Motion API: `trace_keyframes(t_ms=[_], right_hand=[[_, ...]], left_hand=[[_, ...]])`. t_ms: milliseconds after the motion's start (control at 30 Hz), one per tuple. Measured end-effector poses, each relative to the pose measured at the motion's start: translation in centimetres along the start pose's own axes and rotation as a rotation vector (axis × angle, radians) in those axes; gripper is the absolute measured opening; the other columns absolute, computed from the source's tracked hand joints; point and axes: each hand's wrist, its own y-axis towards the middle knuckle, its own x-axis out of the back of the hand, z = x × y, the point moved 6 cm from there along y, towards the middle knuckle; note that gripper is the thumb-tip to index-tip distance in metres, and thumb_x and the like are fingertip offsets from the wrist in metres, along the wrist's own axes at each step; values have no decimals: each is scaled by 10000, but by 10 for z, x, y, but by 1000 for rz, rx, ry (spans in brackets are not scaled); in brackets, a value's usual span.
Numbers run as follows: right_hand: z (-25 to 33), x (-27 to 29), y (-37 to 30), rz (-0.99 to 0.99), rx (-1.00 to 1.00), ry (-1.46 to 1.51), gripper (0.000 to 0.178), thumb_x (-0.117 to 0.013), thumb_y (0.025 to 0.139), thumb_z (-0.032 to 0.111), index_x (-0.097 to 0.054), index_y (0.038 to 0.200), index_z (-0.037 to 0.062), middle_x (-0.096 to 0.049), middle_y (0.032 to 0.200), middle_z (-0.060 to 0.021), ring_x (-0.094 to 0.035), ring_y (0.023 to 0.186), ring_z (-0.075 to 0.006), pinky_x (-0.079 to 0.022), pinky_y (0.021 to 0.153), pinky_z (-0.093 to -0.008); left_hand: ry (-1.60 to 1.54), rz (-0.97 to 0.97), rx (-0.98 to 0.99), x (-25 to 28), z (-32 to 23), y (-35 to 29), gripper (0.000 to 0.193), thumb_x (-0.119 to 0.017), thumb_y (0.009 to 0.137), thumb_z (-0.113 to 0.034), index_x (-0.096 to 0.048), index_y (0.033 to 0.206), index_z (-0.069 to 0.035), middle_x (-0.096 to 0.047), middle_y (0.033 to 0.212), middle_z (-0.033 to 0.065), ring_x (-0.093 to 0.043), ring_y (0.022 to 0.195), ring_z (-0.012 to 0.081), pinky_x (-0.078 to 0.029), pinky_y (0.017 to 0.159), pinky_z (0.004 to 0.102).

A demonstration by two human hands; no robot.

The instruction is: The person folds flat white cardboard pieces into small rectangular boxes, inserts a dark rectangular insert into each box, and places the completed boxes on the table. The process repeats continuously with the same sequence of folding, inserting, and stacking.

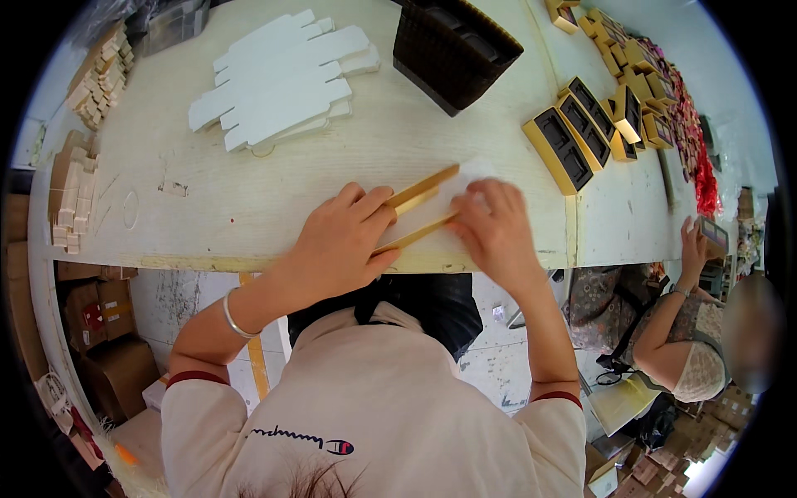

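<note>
Near the table's front edge, both hands are on a small folding carton (425,187) with a white inside and gold strips along its long sides. My left hand (347,236) grips its left end, thumb on the near strip and fingers on the far one. At the other end, my right hand (496,222) has its fingers curled in and pinches the white part beside the near strip. The fingers hide both ends of the carton. Beyond my hands, to the left, lies a stack of flat white carton blanks (278,83).
A dark woven basket (452,54) stands at the far middle. Gold boxes with black inserts (558,149) are at the right, before a larger pile of gold boxes (635,62). Bundled pale strips (76,195) lie at the left edge. A co-worker (677,340) at right holds a small box.
</note>
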Motion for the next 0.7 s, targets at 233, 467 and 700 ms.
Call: trace_keyframes(t_ms=[233, 467, 700], right_hand=[[23, -16, -11, 170, 3, 565, 295, -698, 761, 86, -590, 1033, 50, -540, 1099, -134, -568, 915, -300, -472, 790, -385], [14, -16, -19, 180, -24, 558, 327, -774, 719, 113, -596, 990, 64, -524, 1060, -112, -540, 919, -305, -454, 813, -381], [18, -23, -15, 94, -83, 536, 211, -750, 679, 46, -587, 810, 70, -518, 902, -82, -518, 837, -275, -428, 740, -349]], left_hand=[[-135, 1, 130, -10, -12, 19, 394, -743, 702, -169, -590, 1026, -7, -424, 1356, 157, -538, 1034, 331, -502, 808, 386], [-335, 245, -160, 2, 3, 5, 305, -723, 723, -41, -615, 1009, -36, -490, 1282, 103, -576, 943, 265, -506, 764, 338], [-322, 15, -292, -11, -1, 17, 239, -759, 684, -66, -647, 893, -40, -592, 836, 54, -563, 755, 251, -483, 664, 343]])
